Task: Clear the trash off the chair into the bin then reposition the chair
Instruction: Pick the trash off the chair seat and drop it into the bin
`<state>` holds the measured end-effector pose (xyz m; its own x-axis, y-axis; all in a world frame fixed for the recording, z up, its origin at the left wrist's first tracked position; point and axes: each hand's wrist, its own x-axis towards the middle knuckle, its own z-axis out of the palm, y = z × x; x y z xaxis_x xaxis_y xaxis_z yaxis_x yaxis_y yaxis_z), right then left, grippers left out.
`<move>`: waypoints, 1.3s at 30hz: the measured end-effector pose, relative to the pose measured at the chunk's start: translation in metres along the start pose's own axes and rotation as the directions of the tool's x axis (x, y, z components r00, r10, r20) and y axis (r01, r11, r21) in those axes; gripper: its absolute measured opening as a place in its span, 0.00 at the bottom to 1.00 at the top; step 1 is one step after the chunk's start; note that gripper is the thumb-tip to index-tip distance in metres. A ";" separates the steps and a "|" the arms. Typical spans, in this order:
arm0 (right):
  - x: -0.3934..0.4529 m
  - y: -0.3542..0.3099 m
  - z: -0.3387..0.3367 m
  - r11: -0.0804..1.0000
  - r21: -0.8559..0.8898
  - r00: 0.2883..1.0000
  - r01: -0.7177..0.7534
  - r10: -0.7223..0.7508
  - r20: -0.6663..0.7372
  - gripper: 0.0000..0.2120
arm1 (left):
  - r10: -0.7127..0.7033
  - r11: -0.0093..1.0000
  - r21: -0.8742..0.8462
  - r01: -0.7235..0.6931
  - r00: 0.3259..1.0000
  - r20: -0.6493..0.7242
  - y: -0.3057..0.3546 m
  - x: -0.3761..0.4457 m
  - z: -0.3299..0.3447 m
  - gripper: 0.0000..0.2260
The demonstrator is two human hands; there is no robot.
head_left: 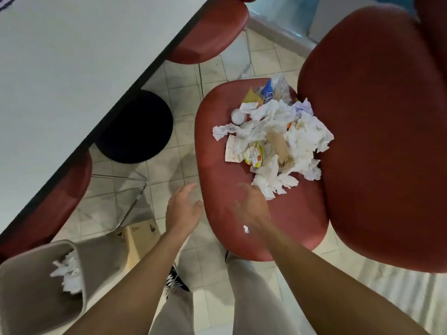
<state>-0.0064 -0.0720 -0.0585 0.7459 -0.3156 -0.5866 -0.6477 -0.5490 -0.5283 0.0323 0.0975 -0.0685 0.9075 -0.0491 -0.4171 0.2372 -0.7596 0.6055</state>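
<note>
A red chair (242,201) stands on the tiled floor with its seat towards the person and its backrest on the right. A heap of trash (273,141) lies on the seat against the backrest edge: crumpled white tissues, a small yellow-lidded cup (254,154), a brown cardboard tube (278,143) and a blue-and-white wrapper (273,89) at the far edge. The left hand (183,207) hovers beside the seat's left edge, fingers loosely spread and holding nothing. The right hand (250,205), blurred, hovers over the near part of the seat just short of the heap; its fingers look loosely apart and empty. A beige bin (29,281) stands at lower left with white tissues inside. A white table (72,56) fills the upper left.
</note>
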 end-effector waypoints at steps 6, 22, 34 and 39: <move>0.041 0.036 -0.026 0.998 -0.031 0.998 -0.055 0.054 -0.027 0.25 | 0.094 0.994 0.056 -0.097 0.994 0.064 0.041 0.046 0.046 0.19; 0.121 0.087 -0.013 0.965 -0.262 0.977 0.027 0.029 0.210 0.31 | 0.339 0.737 0.473 -0.484 0.869 0.361 0.054 0.155 0.131 0.32; 0.129 0.090 -0.001 0.970 -0.241 0.982 0.038 0.009 0.190 0.24 | 0.383 0.729 0.454 -0.513 0.855 0.350 0.045 0.169 0.135 0.33; 0.122 0.091 0.006 0.995 -0.093 0.985 -0.043 0.058 0.164 0.13 | 0.395 0.734 0.427 -0.529 0.843 0.365 0.038 0.159 0.134 0.32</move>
<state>0.0250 -0.1557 -0.1822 0.6713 -0.2161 -0.7089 -0.6623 -0.6043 -0.4429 0.1390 -0.0259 -0.2021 0.7321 -0.5784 -0.3598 -0.4537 -0.8080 0.3758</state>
